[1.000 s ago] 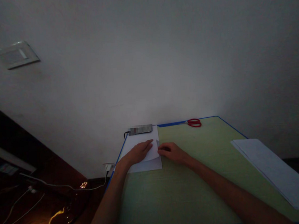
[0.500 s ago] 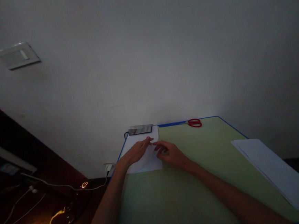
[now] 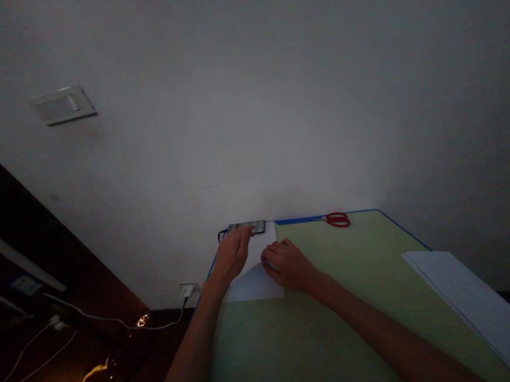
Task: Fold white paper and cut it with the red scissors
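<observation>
- White sheet (image 3: 251, 285): lies flat at the far-left corner of your desk (image 3: 335, 314), on the green top, w/ a raised fold or flap near its middle.
- Your left hand (image 3: 233, 254): palm down on the sheet's far part, fingers stretched out & spread, gripping nothing; fingertips reach the dark flat device (image 3: 258, 226).
- Your right hand (image 3: 289, 265): rests on the sheet's right edge, fingers curled under, knuckles up. Can't tell if it pinches the paper or only presses it.
- The two hands sit close, approx. side by side, not touching.
- Dark device: at the desk's far edge, against the wall, just beyond the sheet.
- Red-handled scissors (image 3: 337, 220): far edge too, right of the device, well apart from both hands.
- Stack of white paper (image 3: 476, 303): right side of the desk, running off its edge.
- White charger plug (image 3: 186, 291) w/ cable: low on the wall, left of the desk.
- Room is dim; fine detail is hard to read.
</observation>
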The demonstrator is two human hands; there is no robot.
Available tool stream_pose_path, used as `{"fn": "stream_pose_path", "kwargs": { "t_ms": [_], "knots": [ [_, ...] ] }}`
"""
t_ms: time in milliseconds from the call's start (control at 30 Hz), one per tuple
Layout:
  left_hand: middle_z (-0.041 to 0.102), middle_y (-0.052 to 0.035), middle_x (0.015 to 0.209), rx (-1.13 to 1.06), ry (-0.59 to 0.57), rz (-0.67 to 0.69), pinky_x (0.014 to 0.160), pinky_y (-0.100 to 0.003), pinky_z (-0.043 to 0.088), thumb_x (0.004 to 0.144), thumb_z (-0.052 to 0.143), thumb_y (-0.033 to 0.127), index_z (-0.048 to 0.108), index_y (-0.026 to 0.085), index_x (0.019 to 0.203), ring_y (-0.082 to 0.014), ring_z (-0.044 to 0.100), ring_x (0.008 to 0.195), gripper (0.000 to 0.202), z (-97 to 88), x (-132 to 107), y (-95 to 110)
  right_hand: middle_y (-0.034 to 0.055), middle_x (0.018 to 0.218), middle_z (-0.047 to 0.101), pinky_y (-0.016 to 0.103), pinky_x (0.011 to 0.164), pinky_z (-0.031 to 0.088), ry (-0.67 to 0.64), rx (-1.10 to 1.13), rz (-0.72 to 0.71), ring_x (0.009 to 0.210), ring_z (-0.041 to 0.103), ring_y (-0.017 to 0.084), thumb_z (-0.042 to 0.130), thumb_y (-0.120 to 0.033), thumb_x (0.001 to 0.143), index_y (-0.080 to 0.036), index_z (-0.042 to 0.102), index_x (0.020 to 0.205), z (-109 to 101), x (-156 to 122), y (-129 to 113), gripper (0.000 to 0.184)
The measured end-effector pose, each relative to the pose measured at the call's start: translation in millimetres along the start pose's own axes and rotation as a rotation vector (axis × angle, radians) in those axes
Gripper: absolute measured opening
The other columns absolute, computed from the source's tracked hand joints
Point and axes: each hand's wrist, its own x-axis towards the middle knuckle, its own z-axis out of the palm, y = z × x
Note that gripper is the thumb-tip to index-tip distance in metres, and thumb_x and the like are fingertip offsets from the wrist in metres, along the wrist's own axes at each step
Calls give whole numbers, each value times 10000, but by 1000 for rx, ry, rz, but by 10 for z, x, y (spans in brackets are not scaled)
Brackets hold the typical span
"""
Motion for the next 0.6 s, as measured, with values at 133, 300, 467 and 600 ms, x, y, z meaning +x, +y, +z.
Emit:
{"fn": "stream_pose_path", "kwargs": {
  "t_ms": [133, 300, 467, 600],
  "knots": [
    [721, -125, 1041, 95, 346, 103, 955, -397, 506, 1061, 248, 423, 660, 190, 1087, -243, 661, 1017, 474, 13, -120, 79, 145, 1021, 742, 353, 840, 443, 51, -23, 93, 925, 660, 249, 505, -223, 1010, -149, 680, 1134, -34, 240, 111, 227],
    [663, -92, 810, 216, 192, 96, 808, -356, 507, 1018, 342, 323, 637, 206, 872, -213, 638, 786, 349, 330, -205, 30, 83, 976, 775, 296, 757, 438, 123, -18, 185, 845, 692, 214, 515, -297, 1021, -219, 708, 1097, -212, 548, 227, 221],
    [717, -105, 941, 282, -63, 64, 851, -365, 500, 938, 508, 206, 692, 201, 952, -244, 651, 932, 185, 555, -152, -222, 57, 838, 758, 295, 697, 414, 198, -29, 248, 763, 676, 214, 529, -341, 1010, -233, 727, 1076, -438, 859, 207, 234],
    [686, -117, 1266, 342, -180, 26, 1006, -457, 450, 961, 545, 270, 691, 217, 1162, -292, 585, 1194, 254, 585, -146, -441, 55, 862, 757, 291, 691, 404, 243, -26, 257, 778, 668, 212, 541, -358, 1002, -252, 734, 1082, -545, 1028, 201, 234]
  ]
}}
